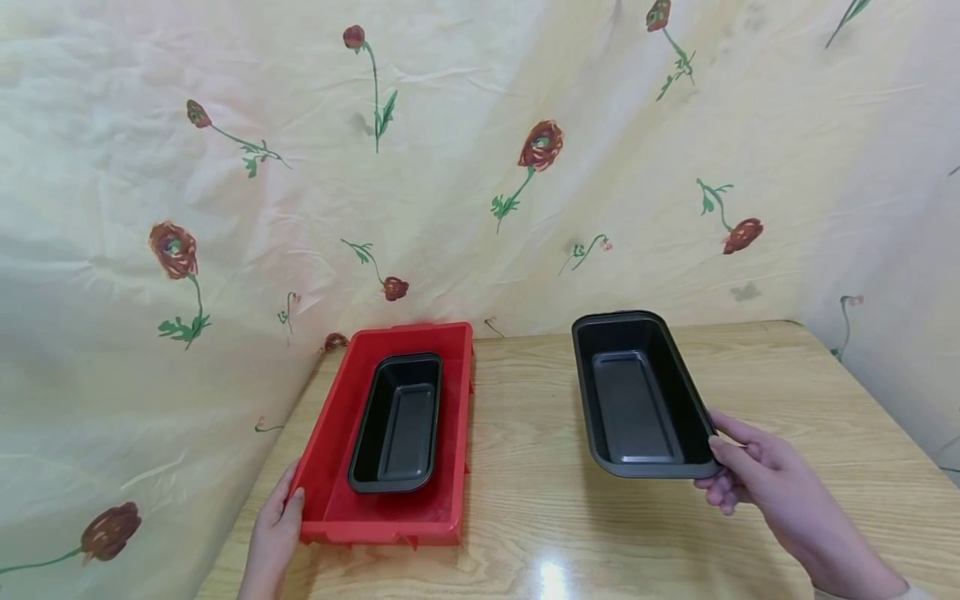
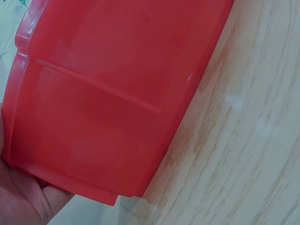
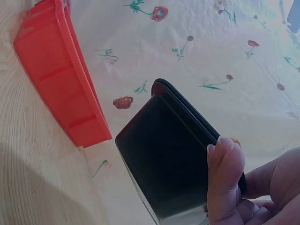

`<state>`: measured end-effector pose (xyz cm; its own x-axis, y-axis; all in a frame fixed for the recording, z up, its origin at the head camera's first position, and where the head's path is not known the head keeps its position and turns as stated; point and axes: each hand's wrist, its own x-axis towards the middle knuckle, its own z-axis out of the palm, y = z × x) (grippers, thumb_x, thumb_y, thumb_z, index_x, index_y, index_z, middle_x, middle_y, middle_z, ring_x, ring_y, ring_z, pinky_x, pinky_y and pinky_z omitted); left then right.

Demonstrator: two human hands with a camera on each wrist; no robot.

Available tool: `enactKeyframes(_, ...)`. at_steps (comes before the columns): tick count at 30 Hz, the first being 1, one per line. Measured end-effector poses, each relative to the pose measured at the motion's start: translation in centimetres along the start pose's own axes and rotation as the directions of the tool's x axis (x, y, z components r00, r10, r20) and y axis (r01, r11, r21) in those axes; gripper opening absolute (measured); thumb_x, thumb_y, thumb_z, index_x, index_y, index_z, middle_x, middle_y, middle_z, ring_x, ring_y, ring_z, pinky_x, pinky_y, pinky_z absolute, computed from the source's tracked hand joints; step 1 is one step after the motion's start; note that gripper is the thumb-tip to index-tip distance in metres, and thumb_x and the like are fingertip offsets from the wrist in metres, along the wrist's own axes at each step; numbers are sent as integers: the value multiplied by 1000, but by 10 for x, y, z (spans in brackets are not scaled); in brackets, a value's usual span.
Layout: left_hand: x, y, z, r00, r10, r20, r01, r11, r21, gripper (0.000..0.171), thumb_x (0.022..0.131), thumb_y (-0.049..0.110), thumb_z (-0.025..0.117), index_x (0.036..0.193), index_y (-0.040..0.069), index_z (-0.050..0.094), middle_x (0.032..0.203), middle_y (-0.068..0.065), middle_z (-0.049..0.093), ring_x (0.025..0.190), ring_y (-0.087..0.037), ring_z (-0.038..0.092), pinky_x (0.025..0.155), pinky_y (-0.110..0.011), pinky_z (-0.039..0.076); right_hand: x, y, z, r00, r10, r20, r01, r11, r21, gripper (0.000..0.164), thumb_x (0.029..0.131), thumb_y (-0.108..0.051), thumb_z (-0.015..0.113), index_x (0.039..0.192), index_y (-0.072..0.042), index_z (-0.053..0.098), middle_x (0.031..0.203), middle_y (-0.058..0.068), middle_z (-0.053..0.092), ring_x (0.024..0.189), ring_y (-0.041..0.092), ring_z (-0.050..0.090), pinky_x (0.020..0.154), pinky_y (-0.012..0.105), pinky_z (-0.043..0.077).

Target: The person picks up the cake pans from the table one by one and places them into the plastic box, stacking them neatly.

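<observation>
A red plastic tray (image 1: 435,508) stands on the left part of the wooden table, with a black loaf pan (image 1: 395,421) lying inside it. My left hand (image 1: 272,533) grips the tray's near left corner by the rim; in the left wrist view the tray's outer wall (image 2: 103,108) fills much of the picture. On the right, my right hand (image 1: 765,483) pinches the near right corner of a second black loaf pan (image 1: 633,400), thumb over the rim and fingers beneath. In the right wrist view this pan (image 3: 164,154) is held up, apart from the table.
The wooden table (image 1: 525,467) extends between the tray and the held pan and on to the right. A flower-printed cloth (image 1: 450,192) hangs behind the table and along its left side, close to the tray's far end.
</observation>
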<state>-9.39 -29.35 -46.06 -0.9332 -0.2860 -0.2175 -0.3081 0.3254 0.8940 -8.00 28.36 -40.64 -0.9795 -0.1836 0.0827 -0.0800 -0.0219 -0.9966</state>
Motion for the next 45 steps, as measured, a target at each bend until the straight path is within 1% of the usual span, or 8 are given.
enactKeyframes(6,0,0,0,1000,-2,-8,3,1000,11,58,113,13,36,167,13,13,167,-27,19,145,-50,30,107,-59,43,5,-7,9,999,50,10,-49,996,-75,59,113,-8,39,153,23,8,76,12,71,59,12,63,51,27,55)
enactKeyframes(8,0,0,0,1000,-1,-8,1,1000,11,58,113,12,36,167,13,14,167,-27,18,145,-50,29,107,-59,43,7,-9,12,999,44,15,-43,996,-84,59,113,-8,39,153,22,8,76,13,71,59,13,63,51,28,55)
enactKeyframes(13,0,-1,0,1000,3,-4,-3,1000,7,58,113,12,36,167,13,14,167,-26,18,145,-50,29,107,-60,43,12,-12,20,999,18,32,-15,998,-66,58,112,-4,38,152,24,7,77,13,72,58,12,63,49,27,54)
enactKeyframes(16,1,-1,0,1000,4,-2,-4,1000,2,58,113,12,36,167,13,14,167,-26,18,145,-49,29,108,-60,43,15,-14,24,999,14,46,-11,998,-67,57,112,-4,37,153,23,7,76,12,72,58,11,63,50,26,54)
enactKeyframes(24,0,-2,0,1000,7,-4,-7,1000,8,58,113,13,35,167,14,14,167,-26,18,145,-49,30,108,-60,43,21,-18,35,998,-10,64,14,997,-74,56,112,-6,38,153,23,12,76,12,72,57,12,64,49,27,54)
enactKeyframes(33,0,-2,0,1000,13,-1,-13,1000,1,58,113,12,35,167,13,14,167,-26,18,146,-49,29,109,-59,42,27,-18,46,997,-1,81,8,996,-88,56,112,-7,38,153,22,13,77,13,72,57,12,63,49,27,55)
enactKeyframes(40,0,-2,-1,1000,22,1,-22,1000,-7,58,113,12,35,167,13,14,168,-25,18,145,-48,29,109,-59,42,30,-18,56,992,-25,120,32,998,-58,55,112,-7,38,153,23,15,75,14,71,57,13,64,49,28,55)
enactKeyframes(45,1,-2,-1,1000,22,7,-22,1000,-17,58,113,11,34,167,13,13,168,-25,17,147,-48,27,111,-60,40,33,-18,64,991,-23,132,29,998,-48,55,112,-8,39,153,22,16,75,14,70,56,13,63,49,28,56)
